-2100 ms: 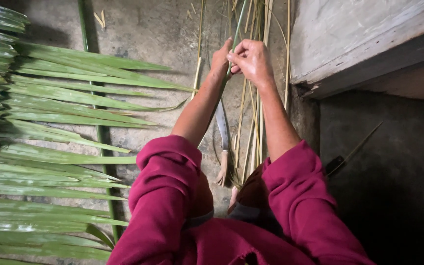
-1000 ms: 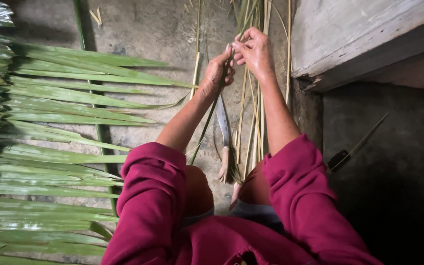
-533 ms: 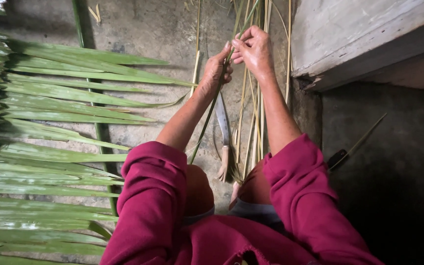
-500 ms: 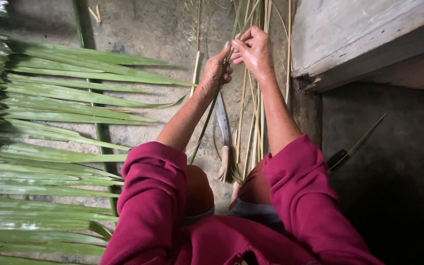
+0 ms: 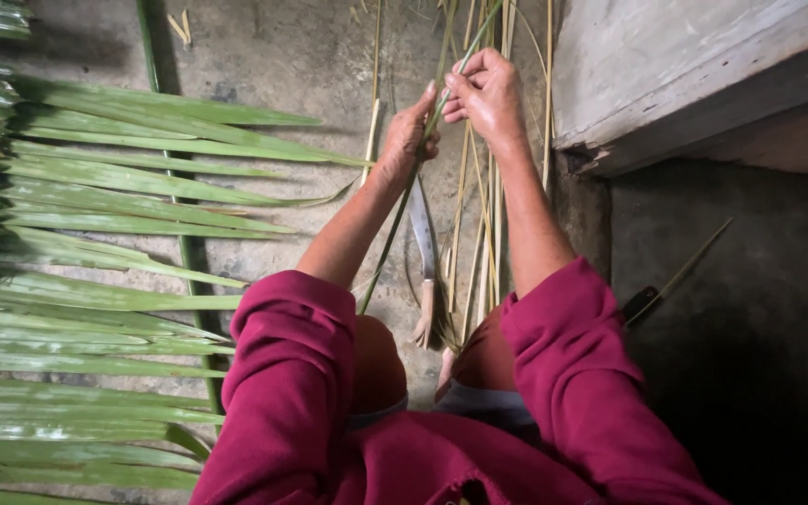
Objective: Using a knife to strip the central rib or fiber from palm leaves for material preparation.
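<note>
Up near the top centre of the frame, the two hands meet around a thin green leaf strip (image 5: pixel 395 234), which runs from above the fingers down and to the left past the left forearm. The left hand (image 5: pixel 409 136) is curled shut around the strip, thumb side towards the other hand, while the right hand (image 5: pixel 486 92) sits just above and to the right, its fingers pinched on the same strip. Both arms wear rolled-up crimson sleeves (image 5: pixel 292 374) that fill the bottom of the frame. Below the hands, on the concrete floor (image 5: pixel 264 56), lies a knife (image 5: pixel 423 252) with a pale handle, among a bundle of dry yellowish midribs (image 5: pixel 483 234) that run up and down the middle of the frame. A large green palm frond (image 5: pixel 95 234) spreads across the left half, its leaflets pointing right. At upper right is a weathered wooden plank edge (image 5: pixel 666 84), with dark ground beneath it.
</note>
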